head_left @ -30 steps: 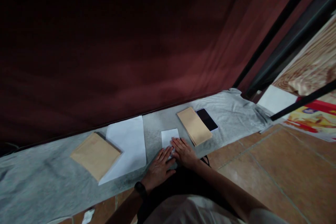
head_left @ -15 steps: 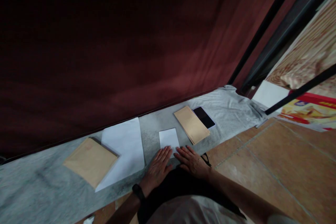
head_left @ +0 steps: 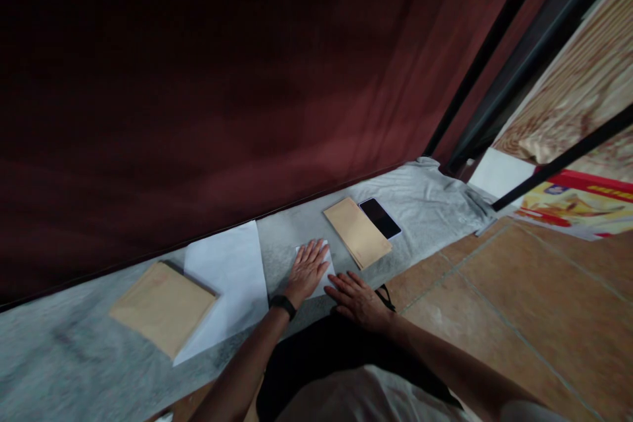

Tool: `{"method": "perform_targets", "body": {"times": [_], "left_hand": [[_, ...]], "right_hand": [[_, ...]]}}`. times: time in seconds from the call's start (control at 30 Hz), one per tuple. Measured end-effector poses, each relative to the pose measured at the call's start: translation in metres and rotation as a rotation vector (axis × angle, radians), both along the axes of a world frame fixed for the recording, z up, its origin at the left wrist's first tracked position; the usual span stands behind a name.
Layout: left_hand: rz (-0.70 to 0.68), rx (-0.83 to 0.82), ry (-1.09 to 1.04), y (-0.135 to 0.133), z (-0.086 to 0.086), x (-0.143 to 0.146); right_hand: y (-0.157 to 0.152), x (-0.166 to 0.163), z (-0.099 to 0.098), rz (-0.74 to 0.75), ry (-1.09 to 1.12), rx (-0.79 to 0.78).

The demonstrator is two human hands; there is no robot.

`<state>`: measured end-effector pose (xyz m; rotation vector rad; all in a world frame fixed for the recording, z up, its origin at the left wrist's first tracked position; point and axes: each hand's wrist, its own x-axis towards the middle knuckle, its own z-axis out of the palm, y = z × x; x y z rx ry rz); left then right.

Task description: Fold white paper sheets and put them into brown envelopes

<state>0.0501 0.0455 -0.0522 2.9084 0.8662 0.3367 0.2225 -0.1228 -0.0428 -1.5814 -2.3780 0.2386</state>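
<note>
A small folded white paper (head_left: 324,285) lies on the grey cloth in front of me, partly covered by my hands. My left hand (head_left: 307,269) rests flat on its upper and middle part, fingers stretched toward the far edge. Close by, my right hand (head_left: 357,298) lies with its fingers extended at the paper's near right edge. To the right is a stack of brown envelopes (head_left: 357,232), and a phone (head_left: 380,217) with a dark screen lies beside it. Larger white sheets (head_left: 232,283) are at the left, with a brown envelope pile (head_left: 163,306) over their corner.
The grey cloth (head_left: 44,349) covers a long narrow surface against a dark red curtain-like wall (head_left: 247,112). At the right stand black metal bars (head_left: 564,165) and a red and yellow printed box (head_left: 583,204). Tiled floor (head_left: 494,303) lies below the right edge.
My left hand has slid forward over the small folded paper, from its near edge to its far part. The right hand stays near the same corner. The view has shifted slightly.
</note>
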Motion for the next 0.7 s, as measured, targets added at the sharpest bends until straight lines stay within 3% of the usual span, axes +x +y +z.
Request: {"method": "perform_targets", "body": {"times": [0.27, 0.43, 0.7], "left_hand": [[0.088, 0.014, -0.016, -0.001, -0.005, 0.009], [0.011, 0.043, 0.005, -0.017, -0.005, -0.013], [-0.118, 0.054, 0.065, -0.052, 0.009, -0.051]], "right_hand": [[0.001, 0.000, -0.003, -0.008, -0.002, 0.003], [0.001, -0.002, -0.002, -0.013, 0.013, 0.029], [0.000, -0.004, 0.000, -0.025, 0.011, 0.041]]}}
